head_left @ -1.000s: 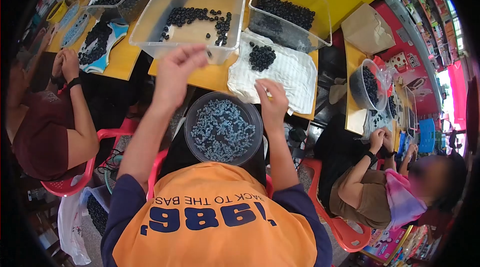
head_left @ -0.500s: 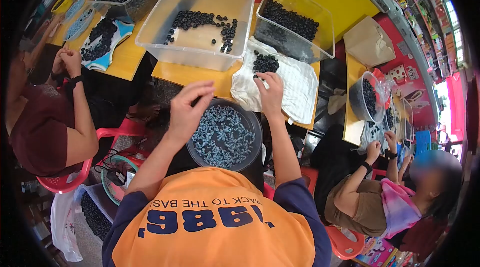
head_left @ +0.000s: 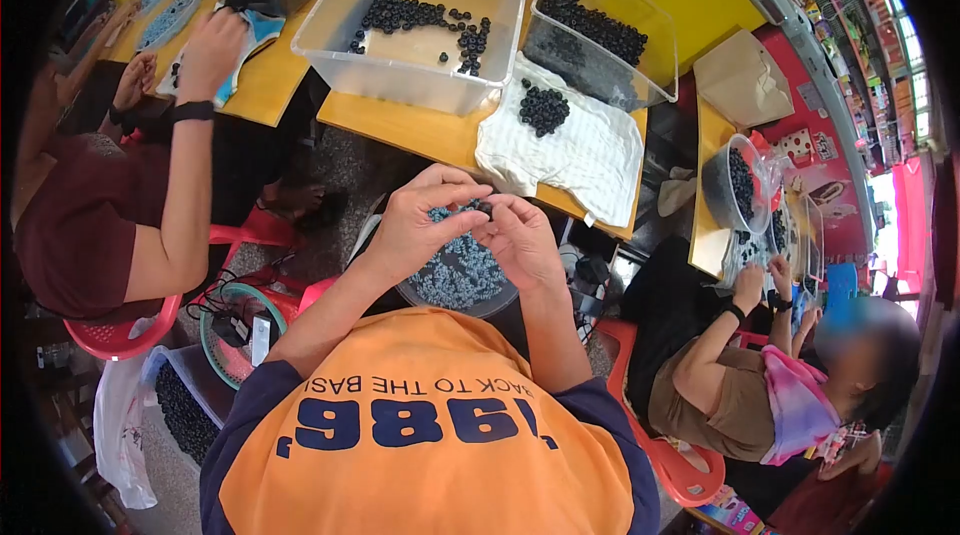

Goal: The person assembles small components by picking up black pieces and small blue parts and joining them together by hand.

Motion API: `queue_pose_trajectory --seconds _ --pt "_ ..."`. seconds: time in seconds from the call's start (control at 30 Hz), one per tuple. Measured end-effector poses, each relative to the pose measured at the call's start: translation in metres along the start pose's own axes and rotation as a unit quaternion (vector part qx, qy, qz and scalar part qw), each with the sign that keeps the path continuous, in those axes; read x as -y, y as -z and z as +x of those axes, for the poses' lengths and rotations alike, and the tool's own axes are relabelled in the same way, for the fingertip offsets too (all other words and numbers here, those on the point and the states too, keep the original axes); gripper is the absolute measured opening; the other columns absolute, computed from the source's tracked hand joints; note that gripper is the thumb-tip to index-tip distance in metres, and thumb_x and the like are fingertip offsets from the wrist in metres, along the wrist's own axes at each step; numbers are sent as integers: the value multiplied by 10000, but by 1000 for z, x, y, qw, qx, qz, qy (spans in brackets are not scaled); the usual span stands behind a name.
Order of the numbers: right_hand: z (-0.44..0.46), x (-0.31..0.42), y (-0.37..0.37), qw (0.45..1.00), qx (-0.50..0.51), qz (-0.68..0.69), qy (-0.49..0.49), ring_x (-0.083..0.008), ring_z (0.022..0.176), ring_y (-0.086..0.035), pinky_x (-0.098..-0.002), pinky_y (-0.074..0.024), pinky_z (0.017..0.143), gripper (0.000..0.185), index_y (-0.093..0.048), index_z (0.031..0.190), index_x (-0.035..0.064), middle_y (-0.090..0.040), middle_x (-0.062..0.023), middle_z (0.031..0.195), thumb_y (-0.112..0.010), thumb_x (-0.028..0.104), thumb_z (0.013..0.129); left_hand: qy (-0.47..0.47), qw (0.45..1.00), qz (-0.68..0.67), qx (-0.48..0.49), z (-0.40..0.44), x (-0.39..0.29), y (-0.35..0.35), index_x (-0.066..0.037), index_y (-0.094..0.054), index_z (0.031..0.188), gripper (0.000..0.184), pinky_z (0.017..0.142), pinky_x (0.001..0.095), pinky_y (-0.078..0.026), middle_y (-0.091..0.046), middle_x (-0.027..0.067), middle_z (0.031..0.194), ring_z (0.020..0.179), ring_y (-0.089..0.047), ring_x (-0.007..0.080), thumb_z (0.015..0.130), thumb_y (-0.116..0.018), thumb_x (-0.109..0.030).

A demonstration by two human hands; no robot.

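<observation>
Left hand (head_left: 425, 225) and right hand (head_left: 524, 238) are pinching a small black piece (head_left: 486, 208) together above the bowl (head_left: 503, 299) of blue bits (head_left: 455, 273); this two-handed step is apparently calling next for a steady grip.

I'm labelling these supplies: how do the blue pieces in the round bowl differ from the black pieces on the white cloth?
The blue pieces look thin and fine; the black pieces look chunkier and rounded. The blue pieces spread loosely across the round bowl, while the black pieces sit bunched on the white cloth. Both are small and numerous.
</observation>
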State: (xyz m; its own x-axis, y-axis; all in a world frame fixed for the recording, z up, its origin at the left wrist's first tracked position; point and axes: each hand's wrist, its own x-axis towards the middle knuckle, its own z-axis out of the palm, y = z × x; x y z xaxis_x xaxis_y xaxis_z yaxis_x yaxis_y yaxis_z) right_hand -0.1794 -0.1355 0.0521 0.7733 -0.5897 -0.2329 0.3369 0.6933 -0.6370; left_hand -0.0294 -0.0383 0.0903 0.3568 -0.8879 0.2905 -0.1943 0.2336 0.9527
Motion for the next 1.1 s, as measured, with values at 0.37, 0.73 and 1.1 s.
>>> queue_pose_trajectory --seconds 0.37,0.73,1.1 --pt "-1 4 14 953 -68 -286 68 -118 767 -634 -238 -488 703 172 -674 984 -46 -693 -79 861 -624 47 848 156 982 -103 -41 -28 34 5 5 -676 982 154 696 206 -495 -637 43 920 785 -610 86 831 -646 8" --pt "89 42 107 532 -139 -761 345 -282 929 -570 -370 -448 814 175 -698 966 27 -644 -96 952 -669 109 814 315 751 -576 -71 -33 59 17 7 -586 1143 227 698 241 -537 -642 89 909 775 -615 133 927 -557 -57" --pt "19 -24 43 649 -31 -697 302 -242 805 -610 -329 -475 719 108 -693 885 38 -646 -92 824 -698 44 777 254 747 -600 -133 -69 92 63 12 -568 1132 216 774 245 -556 -609 144 1047 890 -620 177 923 -551 -37"
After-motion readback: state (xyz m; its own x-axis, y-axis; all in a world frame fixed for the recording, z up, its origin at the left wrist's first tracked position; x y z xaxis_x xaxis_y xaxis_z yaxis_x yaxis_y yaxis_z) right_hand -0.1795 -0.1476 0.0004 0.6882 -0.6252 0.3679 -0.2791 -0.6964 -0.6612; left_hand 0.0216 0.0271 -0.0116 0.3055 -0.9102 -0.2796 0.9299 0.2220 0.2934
